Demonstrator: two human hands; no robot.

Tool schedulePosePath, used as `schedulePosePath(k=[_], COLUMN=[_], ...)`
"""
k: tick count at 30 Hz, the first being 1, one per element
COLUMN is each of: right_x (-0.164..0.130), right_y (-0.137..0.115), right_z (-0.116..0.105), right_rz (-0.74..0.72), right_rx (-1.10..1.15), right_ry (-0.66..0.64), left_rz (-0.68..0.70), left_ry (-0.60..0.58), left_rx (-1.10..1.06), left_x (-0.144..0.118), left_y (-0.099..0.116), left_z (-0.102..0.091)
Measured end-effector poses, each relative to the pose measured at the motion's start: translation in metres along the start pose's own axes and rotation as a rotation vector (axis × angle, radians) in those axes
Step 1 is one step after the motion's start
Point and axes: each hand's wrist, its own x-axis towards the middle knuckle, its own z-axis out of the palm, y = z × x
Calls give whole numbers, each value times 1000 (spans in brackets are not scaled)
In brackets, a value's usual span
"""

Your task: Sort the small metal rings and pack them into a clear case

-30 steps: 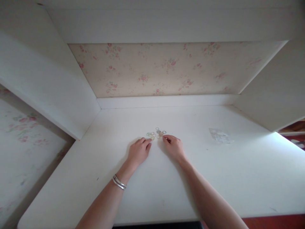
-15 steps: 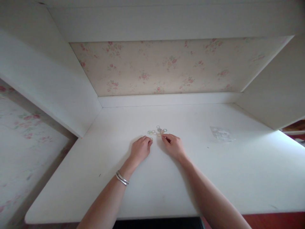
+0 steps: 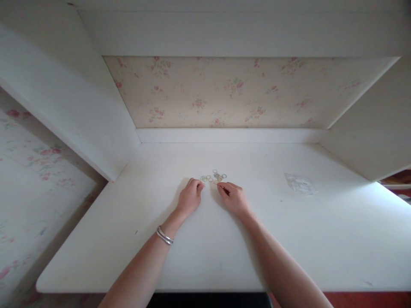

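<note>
**Two hands at a scatter of small rings**

A cluster of small coloured rings [image 3: 214, 176] lies mid-desk on the white desk [image 3: 289, 239]. The left hand [image 3: 190, 199], bangle [image 3: 165, 235] at the wrist, rests with fingers curled, tips touching the nearest ring. The right hand [image 3: 233, 197] pinches at the cluster's near edge; whether it grips a ring I cannot tell. A clear packet [image 3: 299, 183] lies well apart, to the right.

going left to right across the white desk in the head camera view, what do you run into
Silver bracelet on the left wrist → left hand → cluster of small coloured rings at the fingertips → right hand → small clear plastic bag, all on the white desk.
</note>
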Motion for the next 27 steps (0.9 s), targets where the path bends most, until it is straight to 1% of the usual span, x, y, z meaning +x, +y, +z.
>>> schedulePosePath(k=[5,9,11,13,16,19,22,27], right_x=[0,-2,-3,-6,-11,-12,-10,-6], right_y=[1,0,-4,-13,-30,-40,-35,-14], right_z=[1,0,-1,-2,-1,1,0,-3], right_rz=[-23,-44,-61,-99,-179,-175,-94,19], right_rx=[-16,-57,-106,-184,-318,-416,-450,-401], right_ry=[-29,-89,-126,-161,-211,-235,-197,-158], left_rz=[15,49,81,110,130,148,192,309], left_ry=[19,60,88,87,38,-4,-58,-234], left_rx=[-54,-101,-124,-123,-75,-14,47,187], left_x=[1,1,-1,-4,-10,-17,-23,-35], left_y=[-5,-8,-8,-7,-3,2,7,10], left_z=[3,4,2,-2,-8,-15,-21,-27])
